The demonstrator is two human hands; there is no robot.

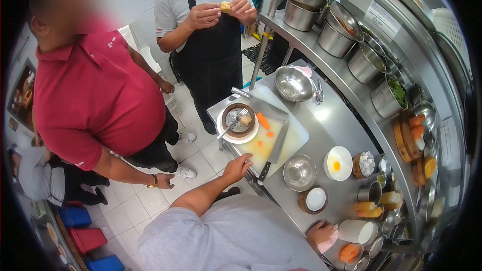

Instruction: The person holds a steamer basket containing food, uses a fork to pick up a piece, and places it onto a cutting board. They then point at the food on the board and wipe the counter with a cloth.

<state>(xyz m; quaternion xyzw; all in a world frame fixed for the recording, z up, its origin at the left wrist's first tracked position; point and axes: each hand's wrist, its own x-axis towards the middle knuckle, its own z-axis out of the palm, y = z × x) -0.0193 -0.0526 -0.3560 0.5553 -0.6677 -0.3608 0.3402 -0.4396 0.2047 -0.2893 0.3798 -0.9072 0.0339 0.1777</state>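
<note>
My left hand [237, 168] is at the near edge of the white cutting board [296, 138], its fingers drawn together; whatever they may hold is hidden. On the board lie a cleaver [258, 103], a knife with a black handle [273, 150] and carrot pieces [262, 120]. A bamboo steamer [233, 129] rests on a white plate [235, 139], with a fork [235, 122] and a small dumpling-like piece [245, 120] in it. My right hand [317, 233] presses a pink cloth [328, 241] at the counter's front edge, beside a white container [351, 231].
A metal bowl [299, 172], a bowl with an egg yolk [338, 163] and sauce bottles [369, 210] stand on the counter. Above runs a shelf [321, 52] with pots. One person in red [100, 100] stands left; another in a black apron [213, 55] holds a small yellowish piece.
</note>
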